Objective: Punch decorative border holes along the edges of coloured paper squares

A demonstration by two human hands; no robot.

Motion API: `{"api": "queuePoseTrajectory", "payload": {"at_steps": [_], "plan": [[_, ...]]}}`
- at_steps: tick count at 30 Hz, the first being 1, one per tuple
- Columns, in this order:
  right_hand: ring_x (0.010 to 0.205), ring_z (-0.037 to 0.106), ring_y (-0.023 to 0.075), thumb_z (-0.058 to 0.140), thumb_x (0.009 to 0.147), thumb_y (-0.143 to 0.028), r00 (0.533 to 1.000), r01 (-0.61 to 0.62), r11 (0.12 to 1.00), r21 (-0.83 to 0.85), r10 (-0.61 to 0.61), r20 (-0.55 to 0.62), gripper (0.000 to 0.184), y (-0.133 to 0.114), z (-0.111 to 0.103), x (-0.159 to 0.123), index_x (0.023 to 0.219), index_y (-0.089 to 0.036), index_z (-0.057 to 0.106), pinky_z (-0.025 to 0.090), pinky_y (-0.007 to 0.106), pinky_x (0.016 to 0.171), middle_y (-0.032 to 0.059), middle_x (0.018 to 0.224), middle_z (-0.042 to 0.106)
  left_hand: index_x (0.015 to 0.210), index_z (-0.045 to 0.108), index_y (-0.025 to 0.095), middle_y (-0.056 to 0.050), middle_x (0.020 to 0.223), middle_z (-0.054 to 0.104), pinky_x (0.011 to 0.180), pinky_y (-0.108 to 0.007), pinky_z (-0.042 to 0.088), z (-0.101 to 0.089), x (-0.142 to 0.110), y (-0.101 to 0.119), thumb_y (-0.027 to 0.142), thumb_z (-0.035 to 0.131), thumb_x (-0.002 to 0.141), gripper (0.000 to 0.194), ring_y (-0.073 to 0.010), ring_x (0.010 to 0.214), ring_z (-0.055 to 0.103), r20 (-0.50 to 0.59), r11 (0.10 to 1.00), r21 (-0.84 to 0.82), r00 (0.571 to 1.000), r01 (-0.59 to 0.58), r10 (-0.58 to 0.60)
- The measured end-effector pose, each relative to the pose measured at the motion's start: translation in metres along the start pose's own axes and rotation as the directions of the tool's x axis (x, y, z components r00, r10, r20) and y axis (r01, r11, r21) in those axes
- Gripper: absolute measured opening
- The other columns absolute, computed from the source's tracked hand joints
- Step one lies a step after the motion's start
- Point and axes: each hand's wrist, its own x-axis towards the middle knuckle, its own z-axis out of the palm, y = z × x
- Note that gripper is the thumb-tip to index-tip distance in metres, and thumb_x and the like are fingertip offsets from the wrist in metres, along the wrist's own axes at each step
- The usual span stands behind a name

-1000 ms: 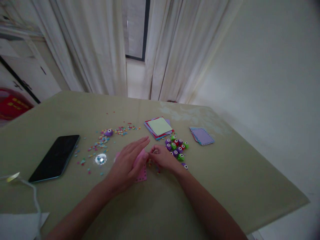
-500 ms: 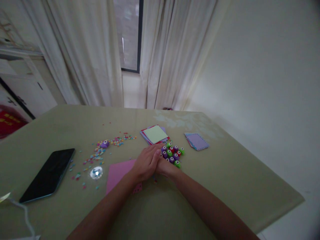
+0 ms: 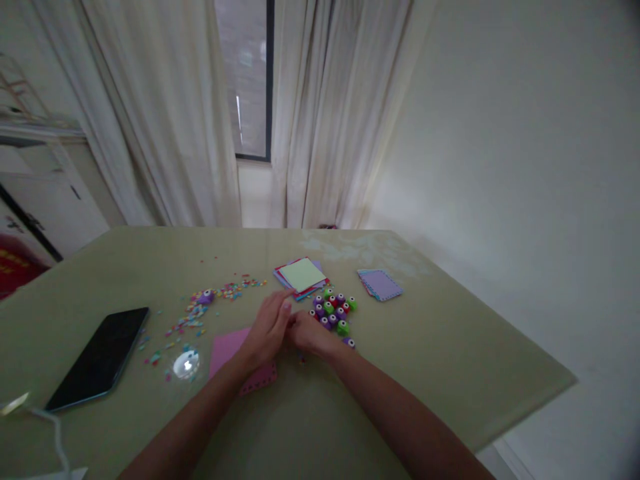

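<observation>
My left hand (image 3: 269,330) lies on edge over the pink card (image 3: 227,347), its fingers stretched out and pressed side by side. Against its palm sits my right hand (image 3: 307,333), curled, with its fingertips hidden behind the left thumb. What the right hand holds, if anything, does not show. Just beyond the right hand is a cluster of small purple, green and red pieces with eyes (image 3: 330,308). One purple eyed piece (image 3: 349,343) lies apart by the right wrist. A few tiny bits (image 3: 302,359) are below the hands.
Colourful confetti pieces (image 3: 190,320) are scattered at the left, with a purple eyed piece (image 3: 206,297) among them. A black tablet (image 3: 100,357) and a white cable (image 3: 56,433) lie further left. Stacks of square papers (image 3: 303,275) and scalloped purple cards (image 3: 381,285) are behind.
Both hands have shifted left and nearer to me, away from the eyed pieces. The right hand has gone from lying flatter to curled, and a purple piece by its wrist has come into sight.
</observation>
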Motion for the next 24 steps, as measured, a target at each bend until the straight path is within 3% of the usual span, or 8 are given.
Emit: {"api": "queuePoseTrajectory", "payload": {"at_steps": [3,5,9,11,15,20,22,24], "plan": [[0.056,0.061,0.0125,0.082,0.094,-0.047,0.975,-0.128,0.992,0.003,0.125,0.184,0.038,0.003,-0.002,-0.001,0.079,-0.014,0.073,0.048,0.024,0.054,-0.0007,0.068,0.069,0.140,0.068,0.022,-0.013,0.139,0.072,0.115,-0.053,0.050,-0.024,-0.034,-0.020,0.041,0.031,0.115,0.049,-0.0283,0.130,0.066,0.027,0.993,0.113,0.999,0.026,-0.029],[0.051,0.055,0.0122,0.087,0.087,-0.048,0.963,-0.170,0.985,0.008,0.165,0.215,0.042,0.001,-0.005,-0.001,0.067,-0.015,0.070,0.038,0.024,0.049,-0.0012,0.058,0.065,0.135,0.072,0.024,-0.012,0.140,0.073,0.115,-0.057,0.049,-0.038,-0.058,-0.033,0.044,0.045,0.111,0.042,-0.0320,0.130,0.066,0.063,0.981,0.194,0.997,0.029,-0.042],[0.062,0.059,0.0135,0.089,0.083,-0.030,0.978,-0.154,0.988,-0.018,0.155,0.137,0.026,-0.006,-0.021,0.001,0.071,-0.017,0.070,0.036,0.024,0.055,-0.0005,0.067,0.070,0.143,0.070,0.027,-0.011,0.149,0.069,0.115,-0.054,0.049,-0.049,-0.087,-0.045,0.042,0.055,0.106,0.042,-0.0318,0.136,0.064,0.121,0.957,0.289,0.992,0.001,-0.037],[0.067,0.060,0.0144,0.086,0.083,-0.021,0.988,-0.128,0.990,-0.060,0.133,0.074,0.018,-0.009,-0.032,0.005,0.076,-0.018,0.070,0.035,0.024,0.059,-0.0007,0.071,0.070,0.146,0.068,0.027,-0.011,0.151,0.067,0.116,-0.054,0.049,-0.048,-0.090,-0.045,0.042,0.055,0.107,0.044,-0.0315,0.137,0.063,0.132,0.949,0.314,0.991,-0.010,-0.033],[0.069,0.061,0.0151,0.082,0.088,-0.022,0.997,-0.057,0.990,-0.132,0.063,0.045,0.012,-0.017,-0.040,0.014,0.083,-0.019,0.071,0.036,0.025,0.063,-0.0009,0.071,0.070,0.147,0.068,0.028,-0.011,0.158,0.062,0.117,-0.058,0.047,-0.044,-0.086,-0.040,0.042,0.055,0.107,0.044,-0.0345,0.141,0.058,0.137,0.940,0.340,0.990,-0.024,-0.025],[0.081,0.070,0.0179,0.074,0.096,-0.025,0.987,0.120,0.980,-0.158,-0.100,0.126,0.007,-0.046,-0.001,0.038,0.100,-0.019,0.077,0.048,0.027,0.073,0.0038,0.090,0.080,0.153,0.063,0.027,-0.012,0.162,0.059,0.122,-0.061,0.041,-0.043,-0.085,-0.038,0.049,0.066,0.102,0.056,-0.0381,0.146,0.054,0.184,0.930,0.337,0.979,-0.146,0.087],[0.100,0.073,0.0201,0.070,0.099,-0.022,0.965,0.219,0.965,-0.144,-0.193,0.175,0.019,-0.064,0.026,0.054,0.116,-0.020,0.077,0.053,0.029,0.087,0.0066,0.112,0.081,0.152,0.064,0.024,-0.013,0.157,0.062,0.126,-0.059,0.038,-0.043,-0.086,-0.037,0.046,0.067,0.100,0.056,-0.0375,0.146,0.055,0.205,0.924,0.329,0.970,-0.197,0.134],[0.126,0.067,0.0213,0.065,0.101,-0.020,0.934,0.319,0.940,-0.124,-0.289,0.212,0.036,-0.082,0.055,0.072,0.137,-0.021,0.070,0.050,0.032,0.105,0.0093,0.140,0.073,0.150,0.064,0.022,-0.013,0.154,0.066,0.128,-0.056,0.037,-0.044,-0.087,-0.037,0.043,0.067,0.099,0.055,-0.0356,0.145,0.056,0.222,0.922,0.322,0.964,-0.214,0.147]]}}
